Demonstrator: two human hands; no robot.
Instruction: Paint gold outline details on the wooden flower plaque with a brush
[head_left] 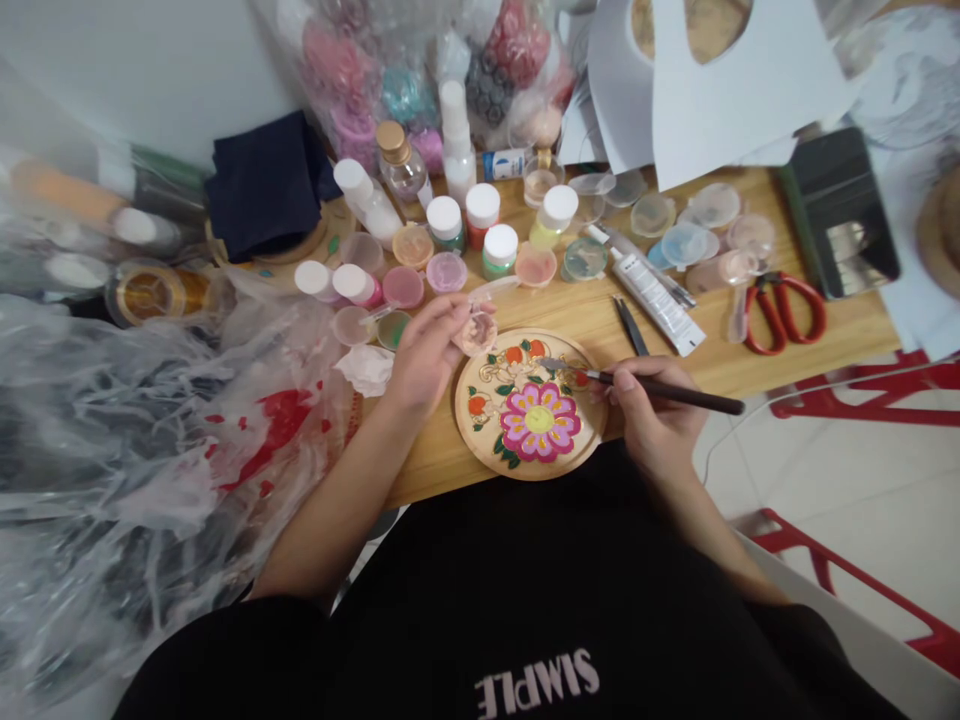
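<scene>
The right hand (pixel 649 420) pinches a dark-handled brush (pixel 675 392), its tip resting on the upper part of a round wooden disc (pixel 525 450) painted with a pink flower and orange buds. The left hand (pixel 427 355) grips a small cup (pixel 478 333) of peach paint just above the disc's rim.

The disc lies on a pale wooden table (pixel 750 365), right at the near edge against the person's lap. Behind it stand white-capped paint jars (pixel 500 245) and shallow lidded pots. To the right lie tweezers (pixel 630 325), a white tube (pixel 654 292) whose print is too small to read, and red scissors (pixel 784 312).

Crumpled plastic bags (pixel 150 420) cover the left end. The black shirt (pixel 536 680) reads "SIMPLE". Bare wood shows only in a strip right of the disc. Past the table's right edge there is a light floor (pixel 862 480) with red metal frames (pixel 862 395).
</scene>
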